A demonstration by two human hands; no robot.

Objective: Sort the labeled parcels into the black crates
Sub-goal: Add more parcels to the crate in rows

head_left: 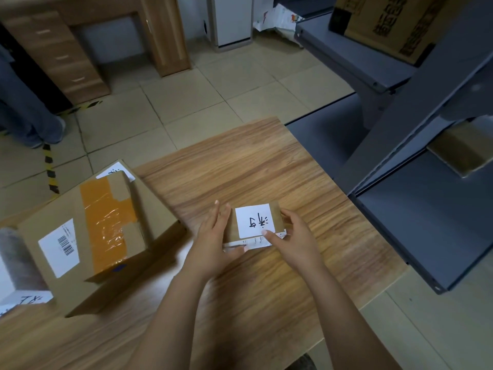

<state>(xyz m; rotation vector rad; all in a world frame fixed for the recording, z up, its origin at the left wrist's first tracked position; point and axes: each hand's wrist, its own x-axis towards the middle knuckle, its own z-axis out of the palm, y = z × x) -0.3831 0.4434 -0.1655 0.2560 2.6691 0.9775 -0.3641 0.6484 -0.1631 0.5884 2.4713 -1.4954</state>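
Observation:
A small brown parcel (277, 214) with a white hand-written label on top lies on the wooden table (266, 169). My left hand (213, 236) presses against its left side with straight fingers, thumb along the near edge. My right hand (293, 236) grips its right side, thumb on the label's corner and fingers curled round the far right edge. A larger cardboard box (90, 236) with orange tape and a barcode label sits at the table's left. No black crate is in view.
Grey metal shelving (416, 209) stands right of the table, with a printed carton (394, 25) on an upper shelf. A white parcel (24, 300) lies at the left edge. A wooden desk (80, 44) and a person's legs (29, 113) are across the tiled floor.

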